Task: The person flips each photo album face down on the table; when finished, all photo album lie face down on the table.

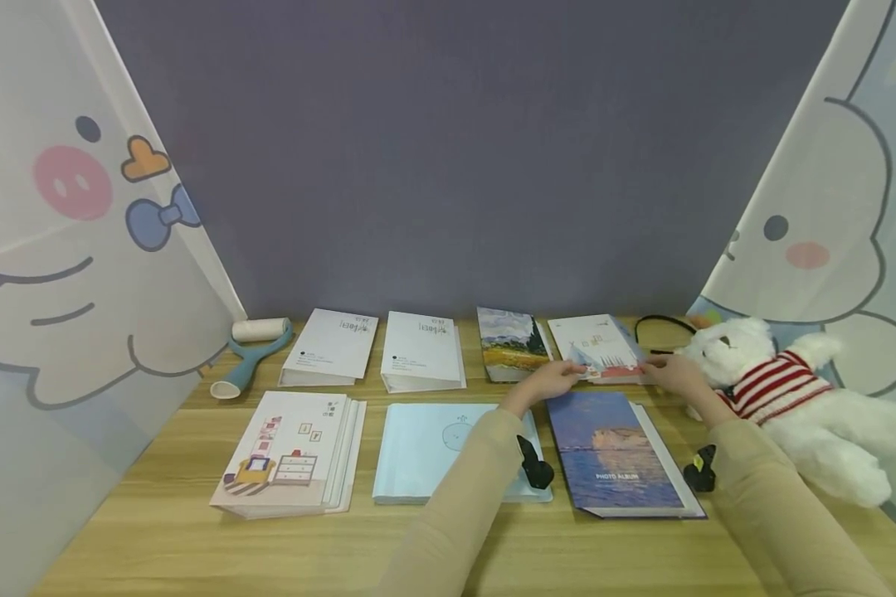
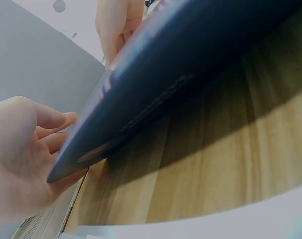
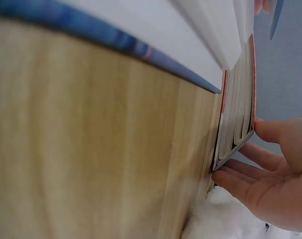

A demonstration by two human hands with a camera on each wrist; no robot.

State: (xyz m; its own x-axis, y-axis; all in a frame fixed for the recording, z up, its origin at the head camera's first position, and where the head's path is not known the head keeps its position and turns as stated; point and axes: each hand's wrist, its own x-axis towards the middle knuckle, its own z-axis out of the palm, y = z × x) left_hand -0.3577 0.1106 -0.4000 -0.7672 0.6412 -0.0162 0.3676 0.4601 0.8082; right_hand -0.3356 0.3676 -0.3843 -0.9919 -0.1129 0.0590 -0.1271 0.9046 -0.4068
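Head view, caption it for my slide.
Left hand and right hand at a white-covered album, with a plush bear nearby.

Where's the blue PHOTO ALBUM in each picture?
Head: the blue photo album lies right of centre, in the front row.
Left wrist: its dark spine slants from lower left to upper right.
Right wrist: its blue cover edge runs from top left towards the centre.
Shared landmark: the right hand, visible in all three.

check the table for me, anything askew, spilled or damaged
Nothing looks spilled or visibly damaged. The oddest thing is the white teddy bear, sprawled at the right: a toy beside two fairly tidy rows of albums. The white album being handled shows no clear fault.
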